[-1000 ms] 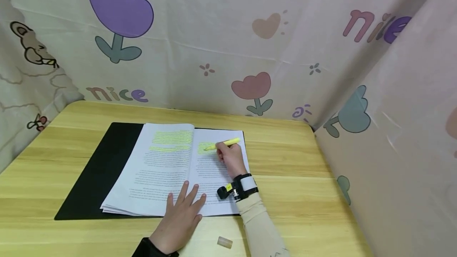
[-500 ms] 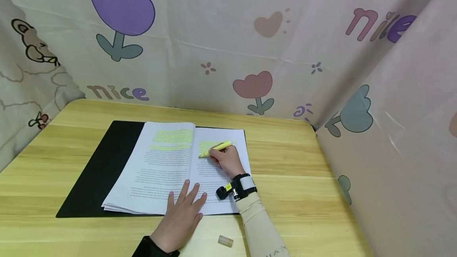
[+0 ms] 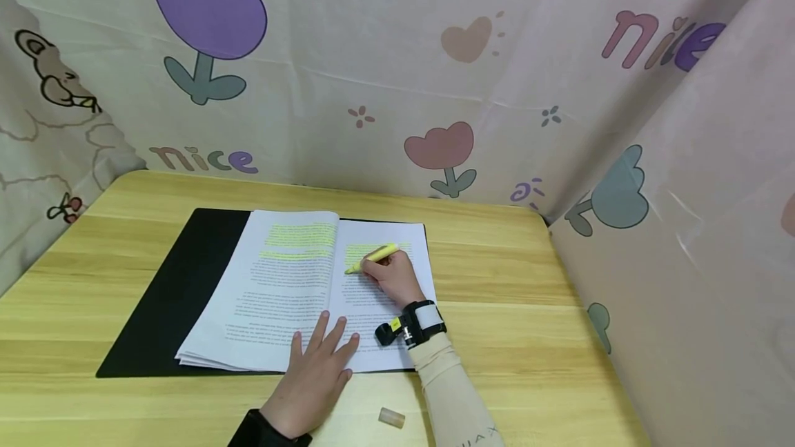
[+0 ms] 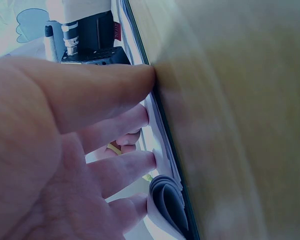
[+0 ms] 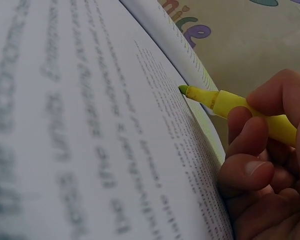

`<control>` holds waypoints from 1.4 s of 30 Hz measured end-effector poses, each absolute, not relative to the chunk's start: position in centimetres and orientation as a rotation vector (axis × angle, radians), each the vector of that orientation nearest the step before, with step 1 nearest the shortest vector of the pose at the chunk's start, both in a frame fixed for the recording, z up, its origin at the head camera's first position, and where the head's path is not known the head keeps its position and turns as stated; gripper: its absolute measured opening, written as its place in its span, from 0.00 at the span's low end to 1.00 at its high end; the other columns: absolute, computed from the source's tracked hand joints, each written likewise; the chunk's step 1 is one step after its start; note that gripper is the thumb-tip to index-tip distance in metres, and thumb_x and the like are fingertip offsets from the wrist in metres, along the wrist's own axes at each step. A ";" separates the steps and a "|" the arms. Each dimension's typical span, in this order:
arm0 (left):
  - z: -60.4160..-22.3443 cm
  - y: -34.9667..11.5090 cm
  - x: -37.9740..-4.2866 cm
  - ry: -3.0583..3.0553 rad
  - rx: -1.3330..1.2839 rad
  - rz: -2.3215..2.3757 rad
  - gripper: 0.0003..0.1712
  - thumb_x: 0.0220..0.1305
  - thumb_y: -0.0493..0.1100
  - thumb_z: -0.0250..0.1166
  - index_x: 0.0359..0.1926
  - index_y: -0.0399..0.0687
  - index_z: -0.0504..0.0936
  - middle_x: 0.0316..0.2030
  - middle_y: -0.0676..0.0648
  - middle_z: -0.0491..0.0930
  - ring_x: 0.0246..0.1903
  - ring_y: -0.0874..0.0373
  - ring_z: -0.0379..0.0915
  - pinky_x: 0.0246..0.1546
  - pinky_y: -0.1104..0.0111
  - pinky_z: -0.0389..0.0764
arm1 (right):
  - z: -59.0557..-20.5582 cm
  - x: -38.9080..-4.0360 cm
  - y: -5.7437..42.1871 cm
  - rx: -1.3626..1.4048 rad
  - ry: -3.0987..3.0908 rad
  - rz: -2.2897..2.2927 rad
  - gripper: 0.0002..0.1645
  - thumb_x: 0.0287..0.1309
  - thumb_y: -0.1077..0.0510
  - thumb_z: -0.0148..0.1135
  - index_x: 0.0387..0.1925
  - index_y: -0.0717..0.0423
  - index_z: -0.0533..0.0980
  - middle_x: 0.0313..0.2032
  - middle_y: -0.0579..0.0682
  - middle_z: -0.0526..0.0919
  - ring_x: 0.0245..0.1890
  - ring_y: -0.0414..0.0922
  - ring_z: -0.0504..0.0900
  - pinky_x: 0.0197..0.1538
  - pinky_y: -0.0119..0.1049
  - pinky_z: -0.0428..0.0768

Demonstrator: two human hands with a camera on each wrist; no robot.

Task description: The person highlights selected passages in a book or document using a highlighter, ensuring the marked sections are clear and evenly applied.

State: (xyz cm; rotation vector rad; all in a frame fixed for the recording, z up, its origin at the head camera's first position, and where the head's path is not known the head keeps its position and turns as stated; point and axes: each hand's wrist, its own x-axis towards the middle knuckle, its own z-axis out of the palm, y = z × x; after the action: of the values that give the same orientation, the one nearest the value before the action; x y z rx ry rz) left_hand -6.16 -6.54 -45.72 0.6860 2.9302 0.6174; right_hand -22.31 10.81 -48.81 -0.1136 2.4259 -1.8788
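My right hand pinches a yellow highlighter between thumb and fingers, its green-yellow tip at the left end of a text line on the right-hand page. Yellow marks cover several lines above the tip. Spread over the lower edge of the pages near the fold is my left hand, fingers straight. In the left wrist view its fingertips rest along the paper's edge. The left-hand page also carries yellow bands across its upper lines. These printed sheets lie in an open black folder.
A small translucent cap lies on the wooden table in front of the folder, between the two forearms. A patterned curtain closes off the back and both sides of the table.
My right hand has moved down and left with the highlighter, from a higher line to the start of a lower one. The left hand stays in place.
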 end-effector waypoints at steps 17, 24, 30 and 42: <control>-45.7 -6.4 -6.1 2.930 0.684 0.622 0.25 0.62 0.45 0.64 0.60 0.47 0.77 0.67 0.37 0.63 0.71 0.37 0.44 0.57 0.30 0.49 | -48.5 -22.2 10.7 -0.091 2.521 -1.790 0.08 0.54 0.49 0.65 0.32 0.49 0.81 0.28 0.49 0.82 0.25 0.45 0.76 0.31 0.36 0.75; -45.7 -6.5 -6.1 2.945 0.696 0.622 0.25 0.62 0.45 0.64 0.60 0.47 0.77 0.67 0.37 0.64 0.71 0.36 0.44 0.57 0.30 0.49 | -48.3 -22.2 10.6 -0.062 2.526 -1.790 0.08 0.53 0.49 0.65 0.32 0.48 0.81 0.29 0.48 0.82 0.27 0.44 0.77 0.32 0.36 0.75; -45.7 -6.5 -6.1 2.943 0.699 0.616 0.25 0.61 0.45 0.64 0.60 0.47 0.77 0.67 0.37 0.64 0.71 0.36 0.45 0.57 0.29 0.49 | -48.3 -22.2 10.6 -0.057 2.530 -1.791 0.07 0.53 0.50 0.65 0.31 0.48 0.81 0.29 0.48 0.82 0.26 0.44 0.76 0.31 0.37 0.75; -45.7 -6.5 -6.1 2.935 0.692 0.611 0.25 0.61 0.45 0.64 0.60 0.47 0.77 0.67 0.37 0.64 0.71 0.36 0.44 0.57 0.29 0.48 | -48.1 -22.1 10.6 -0.052 2.555 -1.770 0.07 0.53 0.50 0.64 0.31 0.49 0.80 0.30 0.48 0.82 0.27 0.45 0.77 0.31 0.37 0.75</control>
State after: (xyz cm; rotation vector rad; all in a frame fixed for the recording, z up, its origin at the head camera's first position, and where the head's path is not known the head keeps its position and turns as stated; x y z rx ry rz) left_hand -6.14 -6.49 -45.70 0.6920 2.9351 0.6113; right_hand -22.14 10.63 -48.12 -0.0525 2.5551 -1.7699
